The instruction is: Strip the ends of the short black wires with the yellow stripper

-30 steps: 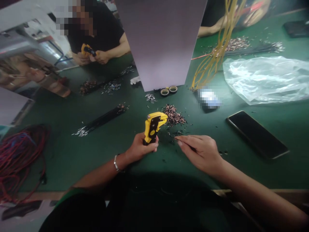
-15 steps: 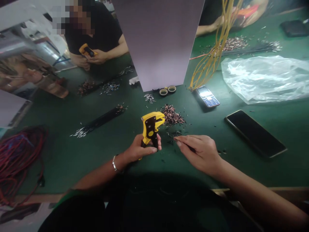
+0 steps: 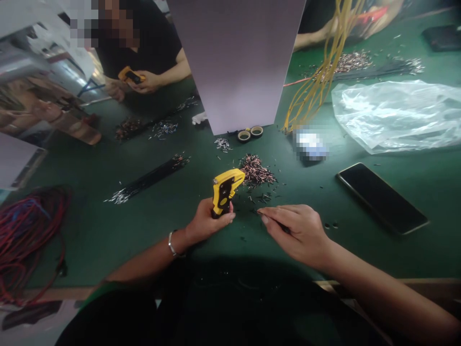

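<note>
My left hand [image 3: 209, 218] is wrapped round the handles of a yellow and black wire stripper [image 3: 225, 190], whose head points up and right. The stripper's handles are squeezed together. My right hand [image 3: 297, 228] pinches a thin dark wire [image 3: 284, 227] between thumb and fingers, to the right of the tool and apart from it. Just behind the tool's jaws lies a pile of short copper-tipped wire pieces [image 3: 256, 170]. A few black scraps [image 3: 265, 197] are scattered between the pile and my right hand.
A bundle of black wires [image 3: 151, 179] lies left on the green table [image 3: 144, 240]. Red cable coils [image 3: 32, 240] are far left. Beyond the tape rolls [image 3: 256, 131] stands a pale panel [image 3: 241, 62]. A phone [image 3: 382, 198] and plastic bag [image 3: 399, 115] lie right. Two people work opposite.
The stripper's handles have closed together in my left hand, and its head has tilted slightly. My right hand has shifted slightly down, still pinching the wire.
</note>
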Tool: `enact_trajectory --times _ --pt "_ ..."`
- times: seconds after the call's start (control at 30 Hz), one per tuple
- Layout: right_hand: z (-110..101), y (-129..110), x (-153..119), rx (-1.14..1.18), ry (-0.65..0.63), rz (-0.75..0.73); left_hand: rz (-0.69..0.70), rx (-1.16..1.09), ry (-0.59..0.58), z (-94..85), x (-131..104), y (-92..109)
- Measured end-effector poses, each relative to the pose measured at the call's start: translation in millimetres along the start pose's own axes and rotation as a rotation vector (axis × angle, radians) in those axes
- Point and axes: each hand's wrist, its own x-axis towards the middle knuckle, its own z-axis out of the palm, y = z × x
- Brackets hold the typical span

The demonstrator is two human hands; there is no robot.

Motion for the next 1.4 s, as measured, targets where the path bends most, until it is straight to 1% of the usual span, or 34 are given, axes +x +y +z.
enact_trajectory --times 0.1,0.2,0.3,0.4,0.47,0.57,0.67,0.83,1.0,1.17,1.4 --pt "1.6 -1.5 0.5 0.025 -0.005 -0.009 -0.062 -0.002 0.055 0.3 -1.8 -2.1" --pt "2.3 -0.9 -0.1 0.046 0.006 0.009 -0.085 -0.059 0.06 -0.2 -2.2 -5.9" --pt "-0.6 3.2 -1.2 0.065 0.029 0.089 -0.058 -0.221 -0.007 -1.5 0.5 -8.5" --pt "-7.8 10.5 -1.1 0.105 0.057 0.241 -0.061 -0.435 -0.119 -4.9 4.4 -9.5" --pt "-13.4 15.9 0.0 0.184 0.043 0.313 -0.08 -0.537 -0.187 -8.3 6.1 -9.3" --pt "-19.9 22.9 1.5 0.317 0.041 0.409 -0.083 -0.63 -0.28 -13.1 6.9 -8.0" --pt "-22.6 28.1 1.2 0.414 0.061 0.484 -0.087 -0.668 -0.375 -15.5 7.3 -7.1" --pt "-24.0 34.5 -0.8 0.474 0.074 0.511 -0.108 -0.697 -0.494 -16.3 8.6 -7.3" --pt "-25.2 37.6 -1.9 0.571 0.084 0.528 -0.131 -0.749 -0.575 -15.3 9.2 -4.9" --pt "-25.4 37.2 -0.8 0.653 0.089 0.547 -0.188 -0.813 -0.62 -14.1 9.0 -6.2" --pt "-24.6 33.2 2.2 0.624 0.081 0.571 -0.181 -0.763 -0.644 -13.0 6.8 -3.6"
